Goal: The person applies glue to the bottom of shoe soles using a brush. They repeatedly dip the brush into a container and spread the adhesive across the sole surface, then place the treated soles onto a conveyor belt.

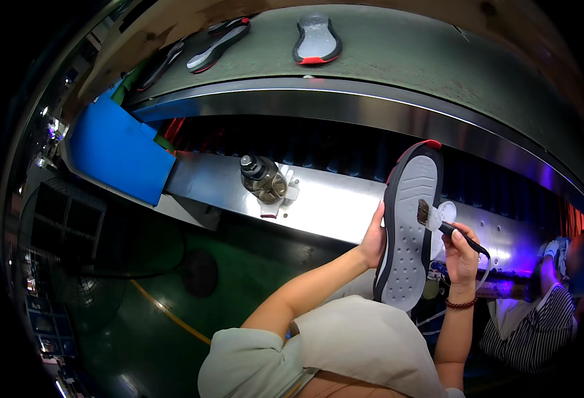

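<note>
We find the left hand (373, 240) gripping one long grey shoe sole with black edging and a red far end (408, 249), raised before the silver metal desk (332, 199). The right hand (462, 255) pinches one black-handled, brown-bristled brush (436, 221) over its grey face. We judge brushing under way, unfinished; coverage we cannot tell. We count one transparent, black-topped bottle (265, 182) and, on the green belt (405, 60), at least three similar soles (316, 41).

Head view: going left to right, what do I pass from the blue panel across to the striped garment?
Blue panel → bottle with black top → left hand → grey-and-black sole → right hand → striped garment.
</note>
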Motion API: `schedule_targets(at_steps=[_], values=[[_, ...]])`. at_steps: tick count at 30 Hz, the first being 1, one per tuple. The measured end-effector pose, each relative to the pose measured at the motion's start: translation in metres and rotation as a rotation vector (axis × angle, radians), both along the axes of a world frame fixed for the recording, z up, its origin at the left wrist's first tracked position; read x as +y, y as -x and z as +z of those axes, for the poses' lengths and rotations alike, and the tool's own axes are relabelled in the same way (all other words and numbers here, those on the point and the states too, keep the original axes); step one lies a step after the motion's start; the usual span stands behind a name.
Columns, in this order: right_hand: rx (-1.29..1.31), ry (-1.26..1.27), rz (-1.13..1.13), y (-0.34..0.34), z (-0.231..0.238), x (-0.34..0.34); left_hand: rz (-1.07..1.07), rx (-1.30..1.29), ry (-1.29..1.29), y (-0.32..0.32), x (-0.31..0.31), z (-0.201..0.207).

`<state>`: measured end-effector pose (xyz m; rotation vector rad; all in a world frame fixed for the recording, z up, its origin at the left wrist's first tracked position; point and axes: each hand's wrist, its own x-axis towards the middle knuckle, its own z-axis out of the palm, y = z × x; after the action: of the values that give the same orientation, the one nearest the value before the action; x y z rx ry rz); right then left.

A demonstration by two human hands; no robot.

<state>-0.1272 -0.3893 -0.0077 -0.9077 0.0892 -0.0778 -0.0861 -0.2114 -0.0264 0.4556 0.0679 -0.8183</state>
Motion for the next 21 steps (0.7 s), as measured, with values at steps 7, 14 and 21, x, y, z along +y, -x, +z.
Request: schedule_targets(at_steps=[7, 14, 21], values=[[-0.023, 0.045, -0.041, -0.025, 0.005, 0.013, 0.004, -0.033, 0.093, -0.003, 0.017, 0.011], [-0.031, 0.114, -0.048, -0.06, 0.021, 0.03, -0.003, -0.179, 0.112, -0.012, 0.028, 0.007], [-0.053, 0.272, -0.119, -0.08, 0.04, 0.042, -0.011, -0.165, 0.088, -0.015, 0.027, 0.01]])
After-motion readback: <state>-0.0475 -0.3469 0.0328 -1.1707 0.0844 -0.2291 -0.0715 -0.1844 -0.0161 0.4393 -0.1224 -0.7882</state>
